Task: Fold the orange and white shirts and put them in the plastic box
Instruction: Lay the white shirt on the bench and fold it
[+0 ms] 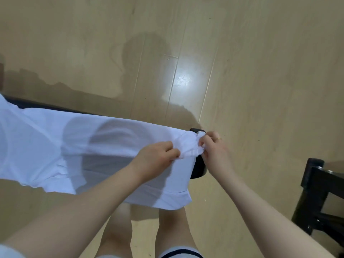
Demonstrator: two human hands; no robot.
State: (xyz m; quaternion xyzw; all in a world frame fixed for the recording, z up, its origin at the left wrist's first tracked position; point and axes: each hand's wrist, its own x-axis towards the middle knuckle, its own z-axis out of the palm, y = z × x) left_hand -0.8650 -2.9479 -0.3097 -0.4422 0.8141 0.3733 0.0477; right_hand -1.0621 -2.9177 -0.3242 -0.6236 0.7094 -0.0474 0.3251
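Shirt (55, 146): white, which I see spread over a dark table (198, 168), hem overhanging.
Left hand (156, 155): pinching a bunched shirt corner.
Right hand (212, 146): gripping the same bunch.
Floor (260, 71): wood.

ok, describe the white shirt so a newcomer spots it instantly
Start at the pale wood floor. Across the lower left, a white shirt lies spread over a dark surface. Both hands, left and right, pinch its bunched right end; nothing else is cloth.
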